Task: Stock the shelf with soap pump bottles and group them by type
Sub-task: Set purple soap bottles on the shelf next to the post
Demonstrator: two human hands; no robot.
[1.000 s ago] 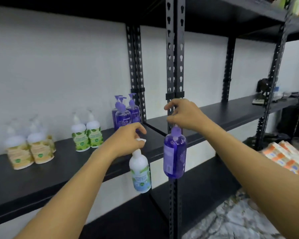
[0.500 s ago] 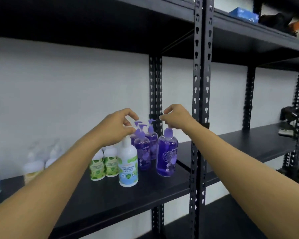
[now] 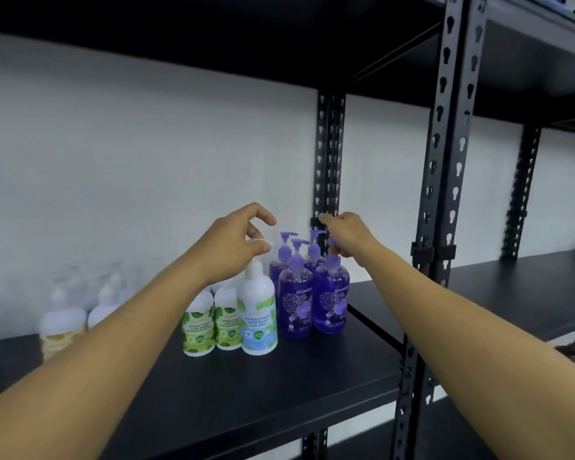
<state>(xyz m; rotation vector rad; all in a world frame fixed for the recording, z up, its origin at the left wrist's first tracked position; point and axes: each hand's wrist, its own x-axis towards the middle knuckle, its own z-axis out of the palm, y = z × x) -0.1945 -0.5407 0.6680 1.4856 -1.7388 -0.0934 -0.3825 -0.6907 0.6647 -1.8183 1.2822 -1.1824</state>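
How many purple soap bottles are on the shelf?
4. Two clear purple pump bottles stand in front: left, right under the right hand. Two stand behind: left, right. More could be hidden behind.

1. Black shelf (image 3: pixel 246 403) against a white wall, with slotted uprights at its right end.
2. Left hand (image 3: pixel 236 247): fingers curled around the pump head of the white blue-labelled bottle (image 3: pixel 259 313), which stands on the shelf.
3. Right hand (image 3: pixel 346 234): pinches the pump of the front right purple bottle (image 3: pixel 331 300), also standing.
4. Three more purple bottles (image 3: pixel 295 303) beside and behind it.
5. Two green-labelled bottles (image 3: pixel 213 320) just left of the white one.
6. Blurred pale bottles (image 3: pixel 63 323) farther left.
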